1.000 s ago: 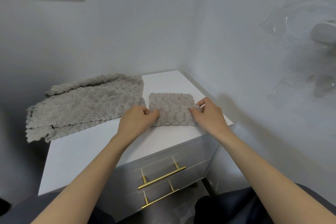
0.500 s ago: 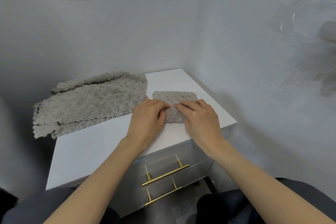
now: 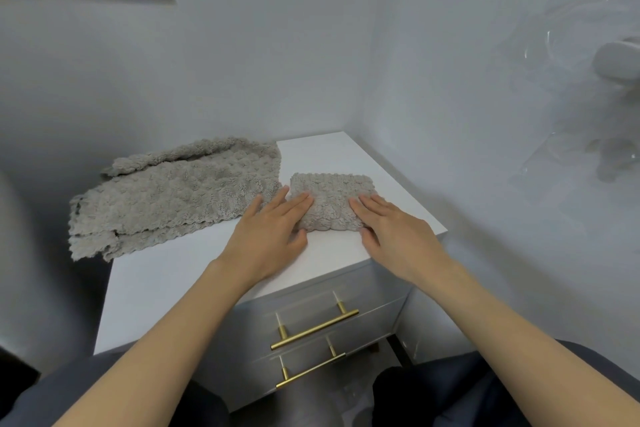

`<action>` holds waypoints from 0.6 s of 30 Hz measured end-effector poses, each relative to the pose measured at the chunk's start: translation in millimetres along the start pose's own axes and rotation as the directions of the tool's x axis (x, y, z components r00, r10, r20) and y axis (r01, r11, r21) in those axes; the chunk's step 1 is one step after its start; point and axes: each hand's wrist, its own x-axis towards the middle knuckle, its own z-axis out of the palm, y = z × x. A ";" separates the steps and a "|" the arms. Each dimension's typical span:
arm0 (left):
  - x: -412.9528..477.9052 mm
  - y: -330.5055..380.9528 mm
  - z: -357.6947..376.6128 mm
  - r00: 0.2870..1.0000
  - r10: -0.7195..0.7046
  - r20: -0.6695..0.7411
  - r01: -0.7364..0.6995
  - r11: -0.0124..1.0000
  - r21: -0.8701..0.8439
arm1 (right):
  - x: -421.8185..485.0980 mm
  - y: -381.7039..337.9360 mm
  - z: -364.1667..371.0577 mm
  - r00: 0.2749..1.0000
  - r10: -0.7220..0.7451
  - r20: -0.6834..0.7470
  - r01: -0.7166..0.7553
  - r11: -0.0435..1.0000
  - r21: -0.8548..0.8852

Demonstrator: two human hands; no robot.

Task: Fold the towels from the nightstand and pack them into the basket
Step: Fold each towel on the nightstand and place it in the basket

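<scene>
**Pressing the folded towel flat on the nightstand**

I am pressing down on the small folded grey towel point(image 3: 332, 196) with both hands, so I judge the step in hand is finishing the fold on this one. It is lying on the right part of the white nightstand point(image 3: 162, 291) top, near the front edge. It is just beside the loose grey towel pile point(image 3: 180, 194), which is spreading over the left rear and hanging off the left side.

My left hand point(image 3: 266, 232) is lying palm down. Its fingers point(image 3: 299, 203) are straight and slightly spread, with the tips resting on the left end of the folded towel and the thumb sitting at its front edge. It is gripping nothing. My right hand point(image 3: 394, 229) is doing the same on the right end: flat, fingers point(image 3: 363, 204) stretching onto the cloth, thumb at the front right corner, nothing pinched as far as I can tell. Both forearms are coming in from below, with the wrists low over the top.

Next move, as I judge it: working fingers under the bundle from both ends, lifting it without letting the layers open, then carrying it to the basket. The basket is not showing in view, so I cannot say which way. The plush cloth is likely springing open if held loosely. The loose pile is not yet folded.
</scene>
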 end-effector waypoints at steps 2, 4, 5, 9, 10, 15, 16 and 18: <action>0.4 -3.0 -0.7 1.000 0.006 0.014 -0.006 1.000 -0.026 | 0.6 1.7 -0.4 1.000 0.003 0.019 -0.004 1.000 0.023; 1.1 -5.2 -1.4 1.000 0.014 0.012 -0.013 0.998 -0.062 | 1.9 3.7 -0.9 1.000 0.017 0.021 -0.017 0.999 0.036; 1.3 -5.8 -1.6 1.000 0.014 -0.006 -0.015 0.997 -0.075 | 2.9 5.7 -1.3 1.000 0.019 0.022 -0.020 0.999 0.043; 5.4 -7.6 -2.6 0.994 0.007 -0.109 -0.025 0.987 -0.159 | 9.8 17.8 -7.8 0.997 0.010 0.077 -0.025 0.978 0.206; 6.0 -7.4 -3.6 0.994 -0.013 -0.112 -0.011 0.976 -0.216 | 11.4 19.3 -9.0 0.996 0.014 0.086 -0.037 0.963 0.269; 16.2 -9.4 -2.3 0.985 -0.145 -0.089 0.084 0.870 -0.487 | 17.8 21.6 -12.0 0.987 0.161 0.027 -0.151 0.837 0.526; 18.0 -9.4 -1.7 0.983 -0.163 -0.090 0.092 0.845 -0.526 | 18.8 22.4 -13.4 0.981 0.194 0.024 -0.174 0.807 0.564; 20.9 -9.2 -0.6 0.974 -0.207 -0.089 0.121 0.813 -0.570 | 20.7 23.6 -15.4 0.971 0.240 0.018 -0.200 0.765 0.612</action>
